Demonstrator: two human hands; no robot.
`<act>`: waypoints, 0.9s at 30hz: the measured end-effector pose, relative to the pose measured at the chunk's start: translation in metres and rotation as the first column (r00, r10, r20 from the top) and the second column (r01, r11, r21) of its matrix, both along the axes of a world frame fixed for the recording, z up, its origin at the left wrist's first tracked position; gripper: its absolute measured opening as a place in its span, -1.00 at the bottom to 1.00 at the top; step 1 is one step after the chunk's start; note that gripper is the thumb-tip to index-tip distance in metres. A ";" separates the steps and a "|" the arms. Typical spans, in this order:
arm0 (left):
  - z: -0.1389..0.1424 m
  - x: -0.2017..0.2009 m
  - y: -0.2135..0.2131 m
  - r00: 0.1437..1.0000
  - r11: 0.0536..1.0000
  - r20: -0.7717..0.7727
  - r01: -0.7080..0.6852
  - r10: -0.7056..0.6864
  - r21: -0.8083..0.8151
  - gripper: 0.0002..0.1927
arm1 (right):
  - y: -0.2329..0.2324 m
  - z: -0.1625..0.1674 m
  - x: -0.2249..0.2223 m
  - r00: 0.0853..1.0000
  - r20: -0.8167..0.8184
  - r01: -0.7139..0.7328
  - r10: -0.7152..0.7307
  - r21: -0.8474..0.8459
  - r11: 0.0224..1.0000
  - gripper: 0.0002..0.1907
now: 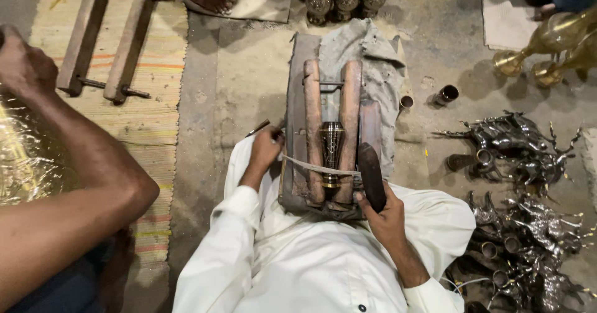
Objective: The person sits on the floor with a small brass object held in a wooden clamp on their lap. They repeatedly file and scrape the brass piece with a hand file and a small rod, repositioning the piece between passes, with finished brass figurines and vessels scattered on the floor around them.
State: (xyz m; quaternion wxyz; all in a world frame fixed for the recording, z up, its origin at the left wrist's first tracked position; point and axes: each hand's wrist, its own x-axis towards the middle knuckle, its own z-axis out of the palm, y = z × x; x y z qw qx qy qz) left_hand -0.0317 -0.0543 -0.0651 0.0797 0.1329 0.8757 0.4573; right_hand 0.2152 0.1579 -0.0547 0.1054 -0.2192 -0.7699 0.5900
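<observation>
The person in white sleeves sits on the floor (242, 83) with a wooden jig (329, 133) just ahead of the lap. Two upright wooden bars form the jig, and a small dark brass vase (331, 146) lies clamped between them. A pale cord (317, 165) runs across the vase, wrapped round it. Left of the jig, the left hand (266, 149) is closed round the cord's end and a thin tool. At the jig's lower right corner, the right hand (380, 212) is curled tight round a dark wooden block (372, 175), which leans against the right bar. A grey cloth (373, 64) lies under the jig's far end. Right of the jig sits a heap of dark metal figurines (528, 195). Far left of the jig, another person's bare arm (74, 188) stretches over a striped mat (149, 120).
</observation>
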 end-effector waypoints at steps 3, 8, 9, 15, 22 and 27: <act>-0.006 -0.010 0.017 0.990 0.876 0.066 0.141 -0.124 -0.460 -0.71 | 0.001 0.004 -0.002 0.999 0.049 -0.014 0.007 0.137 0.991 -0.72; -0.001 -0.025 0.037 0.956 0.713 0.102 0.275 -0.276 -0.645 -0.76 | 0.003 0.005 -0.004 0.999 0.049 0.002 -0.009 0.152 0.988 -0.71; 0.000 -0.024 0.038 0.956 0.680 0.032 0.230 -0.291 -0.696 -0.77 | 0.003 0.005 -0.004 0.999 0.052 0.004 -0.013 0.162 0.987 -0.71; 0.004 -0.023 0.041 0.958 0.685 -0.100 0.117 -0.268 -0.720 -0.74 | 0.007 0.003 -0.002 0.998 0.060 0.007 -0.020 0.216 0.976 -0.63; -0.003 -0.025 0.043 0.971 0.728 0.073 0.219 -0.228 -0.650 -0.73 | 0.010 0.006 0.002 0.996 0.087 0.001 -0.014 0.148 0.989 -0.65; -0.014 -0.022 0.044 0.906 0.760 -0.056 0.317 -0.419 -0.568 -0.66 | 0.010 0.005 0.003 0.996 0.088 -0.005 -0.015 0.214 0.977 -0.70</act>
